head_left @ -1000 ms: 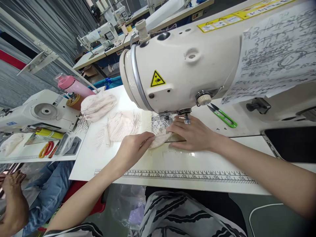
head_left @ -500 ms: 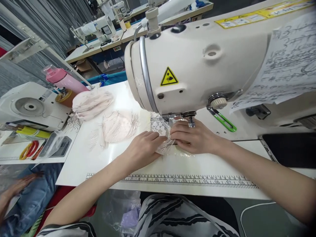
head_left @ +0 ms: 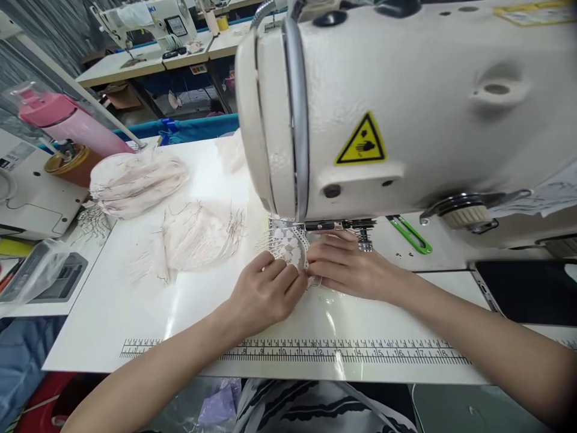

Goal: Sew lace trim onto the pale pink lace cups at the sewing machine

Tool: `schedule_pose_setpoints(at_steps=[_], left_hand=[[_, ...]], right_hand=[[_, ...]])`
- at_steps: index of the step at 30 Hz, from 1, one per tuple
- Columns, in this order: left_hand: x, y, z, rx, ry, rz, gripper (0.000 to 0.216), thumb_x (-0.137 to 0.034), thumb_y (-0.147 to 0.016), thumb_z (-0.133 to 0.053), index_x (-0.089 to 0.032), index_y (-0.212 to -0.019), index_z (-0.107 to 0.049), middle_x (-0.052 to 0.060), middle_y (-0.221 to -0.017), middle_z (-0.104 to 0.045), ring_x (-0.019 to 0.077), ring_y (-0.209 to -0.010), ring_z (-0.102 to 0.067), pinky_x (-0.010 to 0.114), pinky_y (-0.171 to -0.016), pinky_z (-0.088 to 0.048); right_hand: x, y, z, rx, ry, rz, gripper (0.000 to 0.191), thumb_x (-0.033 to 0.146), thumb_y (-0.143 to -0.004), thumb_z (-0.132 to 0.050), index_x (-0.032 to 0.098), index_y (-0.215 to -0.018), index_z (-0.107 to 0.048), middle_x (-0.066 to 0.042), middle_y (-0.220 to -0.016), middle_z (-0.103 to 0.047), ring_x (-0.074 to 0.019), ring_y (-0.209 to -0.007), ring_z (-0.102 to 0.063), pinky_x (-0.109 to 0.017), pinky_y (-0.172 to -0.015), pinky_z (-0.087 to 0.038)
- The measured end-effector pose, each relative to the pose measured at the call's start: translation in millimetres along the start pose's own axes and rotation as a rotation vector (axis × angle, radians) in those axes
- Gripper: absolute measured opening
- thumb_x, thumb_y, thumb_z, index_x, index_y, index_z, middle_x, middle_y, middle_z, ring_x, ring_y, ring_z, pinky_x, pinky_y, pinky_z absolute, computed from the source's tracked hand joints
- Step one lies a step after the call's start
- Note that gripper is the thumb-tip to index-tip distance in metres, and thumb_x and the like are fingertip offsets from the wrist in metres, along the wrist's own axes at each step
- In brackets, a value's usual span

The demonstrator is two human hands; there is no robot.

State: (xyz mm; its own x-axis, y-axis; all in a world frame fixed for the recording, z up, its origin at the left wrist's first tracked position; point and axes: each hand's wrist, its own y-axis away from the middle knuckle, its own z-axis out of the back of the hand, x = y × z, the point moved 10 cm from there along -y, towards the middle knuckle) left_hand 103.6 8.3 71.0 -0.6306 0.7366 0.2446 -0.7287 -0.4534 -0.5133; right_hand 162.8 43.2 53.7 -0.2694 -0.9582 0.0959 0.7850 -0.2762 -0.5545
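Observation:
A white lace piece (head_left: 288, 246) lies on the table under the head of a cream sewing machine (head_left: 406, 108), just in front of the presser foot (head_left: 324, 227). My left hand (head_left: 265, 291) has its fingers curled, pinching the near edge of the lace. My right hand (head_left: 349, 264) lies over the lace's right side below the needle area, fingers together and pressing the fabric down. The two hands almost touch.
Two heaps of pale pink lace pieces (head_left: 201, 234) (head_left: 135, 180) lie to the left. Green thread snips (head_left: 410, 234) rest behind my right hand. A pink bottle (head_left: 67, 123), a dark phone (head_left: 532, 288) and a printed ruler (head_left: 293, 350) along the table's front edge are also here.
The view has moved closer and lower toward the needle. Both hands have drawn together on the lace, the left going from flat to pinching its edge. The neighbour's hand at lower left is out of view.

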Motion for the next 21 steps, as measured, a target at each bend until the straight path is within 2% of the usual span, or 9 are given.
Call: schedule_pose_setpoints(at_steps=[3, 6, 8, 10, 11, 15, 21], left_hand=[[0.1, 2.7, -1.8, 0.033, -0.032, -0.007, 0.023, -0.003, -0.088, -0.055, -0.019, -0.073, -0.059, -0.005, -0.056, -0.049, 0.0118, -0.052, -0.042, 0.029, -0.055, -0.035], [3.2, 5.1, -3.7, 0.042, -0.01, 0.014, 0.021, -0.002, -0.089, -0.052, -0.02, -0.079, -0.06, -0.003, -0.065, -0.06, 0.0131, -0.06, -0.054, 0.032, -0.063, -0.045], [5.5, 6.7, -6.3, 0.035, 0.055, 0.029, 0.018, -0.004, -0.088, -0.051, -0.019, -0.086, -0.061, 0.003, -0.086, -0.07, 0.018, -0.082, -0.067, 0.038, -0.081, -0.053], [7.1, 8.9, -12.9, 0.052, 0.137, 0.041, 0.017, -0.007, -0.087, -0.05, -0.015, -0.095, -0.062, 0.011, -0.109, -0.072, 0.0245, -0.109, -0.066, 0.042, -0.099, -0.052], [7.9, 10.1, -17.4, 0.071, 0.173, 0.049, 0.018, -0.009, -0.087, -0.049, -0.012, -0.1, -0.062, 0.014, -0.117, -0.07, 0.0266, -0.117, -0.064, 0.043, -0.103, -0.052], [11.5, 14.7, -33.3, 0.154, 0.261, 0.097, 0.026, -0.015, -0.087, -0.048, -0.009, -0.109, -0.06, 0.017, -0.125, -0.067, 0.0266, -0.122, -0.062, 0.039, -0.098, -0.057], [14.3, 13.8, -36.0, 0.175, 0.27, 0.134, 0.029, -0.008, -0.08, -0.048, -0.01, -0.107, -0.06, 0.018, -0.127, -0.066, 0.0269, -0.122, -0.062, 0.038, -0.095, -0.059]], right_hand=[[0.6, 1.9, 3.7, -0.033, -0.059, 0.033, 0.01, 0.012, -0.092, -0.056, 0.021, -0.091, -0.062, 0.003, -0.092, -0.071, -0.0103, -0.086, -0.065, -0.039, -0.112, -0.046], [-0.4, 7.9, 6.2, -0.071, -0.103, 0.058, 0.012, 0.011, -0.091, -0.059, 0.019, -0.099, -0.063, 0.0, -0.096, -0.074, -0.0112, -0.088, -0.069, -0.037, -0.104, -0.053], [-3.1, 10.7, 6.3, -0.079, -0.105, 0.039, 0.016, 0.011, -0.092, -0.058, 0.019, -0.106, -0.062, -0.001, -0.099, -0.075, -0.0117, -0.091, -0.07, -0.033, -0.096, -0.057], [-4.8, 11.5, 7.3, -0.087, -0.109, 0.014, 0.017, 0.01, -0.093, -0.057, 0.019, -0.108, -0.061, -0.001, -0.098, -0.075, -0.0117, -0.093, -0.07, -0.03, -0.091, -0.059], [-5.0, 11.2, 8.3, -0.095, -0.113, 0.007, 0.018, 0.009, -0.093, -0.056, 0.018, -0.108, -0.06, -0.001, -0.097, -0.075, -0.0117, -0.093, -0.07, -0.029, -0.088, -0.059], [-4.0, 8.9, 11.2, -0.123, -0.1, 0.004, 0.018, 0.007, -0.094, -0.052, 0.017, -0.108, -0.058, -0.002, -0.096, -0.075, -0.0114, -0.09, -0.069, -0.027, -0.081, -0.059], [-6.1, 9.7, 10.4, -0.122, -0.053, 0.002, 0.016, 0.012, -0.094, -0.054, 0.021, -0.107, -0.059, 0.001, -0.093, -0.075, -0.0107, -0.084, -0.068, -0.027, -0.073, -0.055]])
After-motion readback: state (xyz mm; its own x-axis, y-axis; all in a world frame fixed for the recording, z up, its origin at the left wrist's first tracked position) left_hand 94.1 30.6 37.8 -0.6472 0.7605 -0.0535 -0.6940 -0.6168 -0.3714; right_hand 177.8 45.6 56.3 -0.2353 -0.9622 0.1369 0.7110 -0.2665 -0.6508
